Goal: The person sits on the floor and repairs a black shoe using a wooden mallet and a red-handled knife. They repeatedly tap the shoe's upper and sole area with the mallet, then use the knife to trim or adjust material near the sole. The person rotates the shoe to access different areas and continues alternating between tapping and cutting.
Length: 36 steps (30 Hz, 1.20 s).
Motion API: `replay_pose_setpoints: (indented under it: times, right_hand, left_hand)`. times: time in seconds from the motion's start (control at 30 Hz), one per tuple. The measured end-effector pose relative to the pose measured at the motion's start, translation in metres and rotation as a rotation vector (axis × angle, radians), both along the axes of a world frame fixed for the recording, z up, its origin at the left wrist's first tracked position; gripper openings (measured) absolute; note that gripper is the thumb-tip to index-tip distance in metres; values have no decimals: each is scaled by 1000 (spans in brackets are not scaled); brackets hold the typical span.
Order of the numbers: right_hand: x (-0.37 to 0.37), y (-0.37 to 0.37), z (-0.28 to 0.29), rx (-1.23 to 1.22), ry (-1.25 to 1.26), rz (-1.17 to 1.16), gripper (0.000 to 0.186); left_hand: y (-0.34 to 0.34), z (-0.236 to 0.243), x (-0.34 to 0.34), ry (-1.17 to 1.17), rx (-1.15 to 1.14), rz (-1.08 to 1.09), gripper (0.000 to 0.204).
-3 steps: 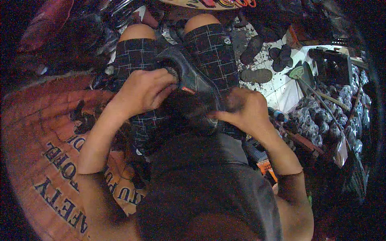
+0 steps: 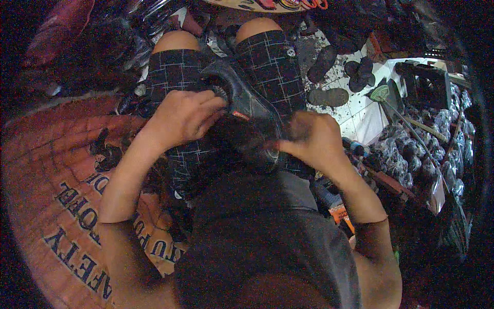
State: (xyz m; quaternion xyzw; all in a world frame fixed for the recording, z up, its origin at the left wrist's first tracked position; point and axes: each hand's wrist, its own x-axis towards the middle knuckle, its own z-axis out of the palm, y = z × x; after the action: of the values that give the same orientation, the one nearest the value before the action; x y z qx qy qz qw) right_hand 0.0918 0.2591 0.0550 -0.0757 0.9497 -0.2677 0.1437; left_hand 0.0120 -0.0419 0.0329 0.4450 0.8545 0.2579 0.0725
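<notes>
A black leather piece with a curved rim, looking like a boot or shoe [image 2: 252, 100], lies in my lap between my knees. It carries a small red tag [image 2: 240, 115]. My left hand [image 2: 188, 116] is closed beside its left edge, fingertips pinched together near the rim. What they pinch is too small or dark to tell. On the other side, my right hand [image 2: 316, 139] has its fingers curled in and its thumb pointing left to the dark piece. Blur and shadow hide what it grips. The lower part of the piece merges with my dark clothing.
An orange printed sack [image 2: 67, 206] spreads at my left. On the floor to the right lie several dark shoes or soles [image 2: 328, 97], a green fan-shaped tool [image 2: 380, 93] with a long handle, and a heap of plastic-wrapped items [image 2: 411, 154]. A round table [image 2: 242, 6] stands ahead.
My right hand has shifted very slightly, its thumb a little farther right. My left hand and the black leather piece stay practically where they were.
</notes>
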Motion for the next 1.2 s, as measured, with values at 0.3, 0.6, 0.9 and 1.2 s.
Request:
replay_pose_setpoints:
  times: [0.3,0.6,0.9,1.2]
  right_hand:
    - [-14,-4,-12,-250,-353,-72,44]
    - [-19,-12,-12,-316,-466,-135,45]
    - [-23,-15,-21,-225,-475,-113,50]
    - [-14,7,-33,-524,-528,-104,39]
  left_hand:
    - [-52,6,-3,396,-19,145,40]
    - [-88,-21,10,409,-14,259,46]
    - [-111,-37,18,391,-6,346,43]
    - [10,-3,35,-8,288,483,37]
